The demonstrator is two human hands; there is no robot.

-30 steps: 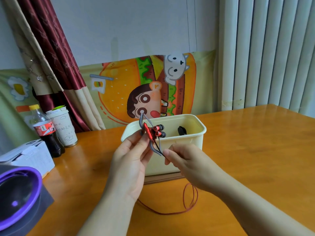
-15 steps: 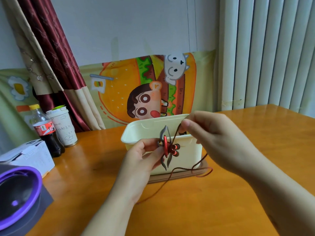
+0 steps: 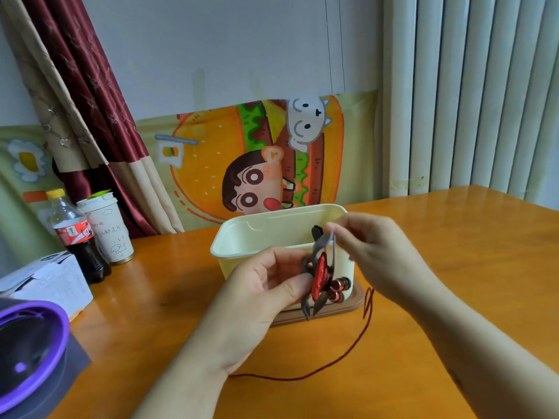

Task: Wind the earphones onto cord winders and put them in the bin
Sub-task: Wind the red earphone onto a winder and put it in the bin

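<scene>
Earphones (image 3: pixel 338 290) on winder (image 3: pixel 320 276); cola label (image 3: pixel 74 232) unreadable

We are seeing bin (image 3: pixel 272 238) sitting mid-table (image 3: pixel 453 267) on lid (image 3: pixel 352 306). Left hand (image 3: pixel 266 285) and right hand (image 3: pixel 375 246) flanking cord winder (image 3: pixel 320 275) just before bin's near wall, earbuds (image 3: pixel 338 290) at winder's right. Loose cord (image 3: pixel 348 355) trailing over table nearer us. Bottle (image 3: pixel 75 237), cup (image 3: pixel 109 231) standing far left. Box (image 3: pixel 51 282), round device (image 3: pixel 27 343) lying near left.

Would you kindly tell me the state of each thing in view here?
Cream plastic bin: open, lidless.
Grey cord winder: upright, gripped by left hand.
Red earphone cord: partly wound, remainder trailing on wooden table.
Right hand: pinching the cord, blurred.
Clear cola bottle: capped, upright.
White paper cup: lidded.
</scene>
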